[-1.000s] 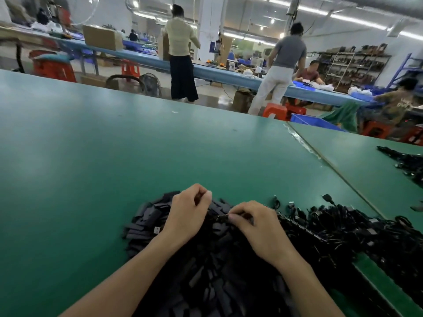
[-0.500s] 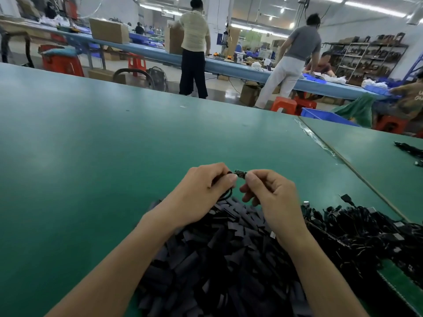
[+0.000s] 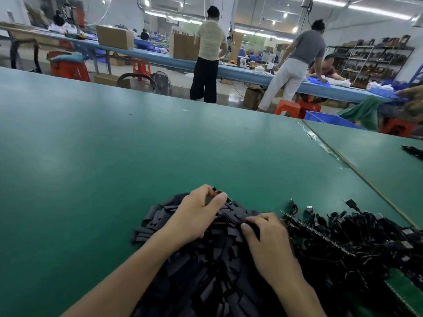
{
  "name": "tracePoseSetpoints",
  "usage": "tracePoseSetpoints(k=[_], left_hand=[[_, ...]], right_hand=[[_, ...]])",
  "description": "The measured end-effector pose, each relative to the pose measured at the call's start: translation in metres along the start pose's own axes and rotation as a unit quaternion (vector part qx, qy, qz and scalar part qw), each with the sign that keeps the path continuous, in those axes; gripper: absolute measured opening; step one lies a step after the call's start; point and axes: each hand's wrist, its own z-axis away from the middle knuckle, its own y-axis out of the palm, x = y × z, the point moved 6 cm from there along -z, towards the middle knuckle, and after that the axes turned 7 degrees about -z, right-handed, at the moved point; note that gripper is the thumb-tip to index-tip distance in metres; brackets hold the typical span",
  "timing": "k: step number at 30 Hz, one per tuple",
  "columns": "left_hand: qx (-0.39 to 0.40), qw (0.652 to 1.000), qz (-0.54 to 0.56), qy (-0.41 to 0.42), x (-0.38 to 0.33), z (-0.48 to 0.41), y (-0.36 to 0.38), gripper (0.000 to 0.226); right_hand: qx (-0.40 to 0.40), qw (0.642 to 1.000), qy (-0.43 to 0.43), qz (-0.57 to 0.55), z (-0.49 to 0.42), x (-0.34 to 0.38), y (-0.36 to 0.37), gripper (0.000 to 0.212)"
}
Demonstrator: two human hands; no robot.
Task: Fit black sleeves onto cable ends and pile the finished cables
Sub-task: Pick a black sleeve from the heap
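Surface: green desk [image 3: 91, 168], matte, lit from overhead.

Nearest edge: loose heap of black sleeves [image 3: 206, 271], flat short pieces, lying directly on the desk between both forearms.

Right hand [image 3: 270, 243]: palm down on the heap's right side, fingers curled into the sleeves, thumb tucked against them. Cannot tell whether a sleeve is actually gripped.

Left hand [image 3: 196, 216]: at the heap's far edge, fingers curled, pinching a cable end [image 3: 217, 192] between thumb and fingers; the small dark connector sticks out above the knuckles.

Right of the heap, touching it: tangled pile of black cables [image 3: 354, 236], several plugs pointing up.

Beyond a seam, a second desk [image 3: 377, 161] carries a few more black pieces [image 3: 412, 152] at the frame edge.

Far: blue crate [image 3: 325, 116] on the floor beside red stools [image 3: 287, 107]; its contents are hidden. A long blue desk [image 3: 240, 74] holds cardboard boxes [image 3: 114, 36], contents not visible. Two people stand at it. Shelves [image 3: 377, 58] along the back wall, items too small to identify.
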Motion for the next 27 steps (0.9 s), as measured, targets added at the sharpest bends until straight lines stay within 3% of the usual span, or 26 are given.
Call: tracePoseSetpoints(k=[3, 6, 14, 20, 27], left_hand=[[-0.004, 0.998, 0.058, -0.026, 0.013, 0.003, 0.006, 0.021], [0.003, 0.999, 0.04, -0.013, 0.016, 0.005, 0.01, 0.014], [-0.043, 0.997, 0.062, -0.019, 0.013, 0.005, 0.002, 0.023], [0.001, 0.999, 0.039, -0.003, 0.014, 0.011, 0.022, 0.016], [0.017, 0.997, 0.079, 0.013, 0.018, 0.007, 0.022, 0.005]], right_hand=[[-0.026, 0.999, -0.026, -0.024, 0.004, 0.004, -0.003, 0.027], [-0.053, 0.996, -0.057, -0.038, 0.008, 0.007, -0.005, 0.018], [-0.143, 0.963, -0.078, -0.216, 0.015, 0.005, -0.019, 0.015], [-0.095, 0.947, -0.049, -0.303, 0.012, -0.008, -0.01, 0.015], [-0.072, 0.944, -0.024, -0.32, 0.008, -0.019, -0.003, 0.024]])
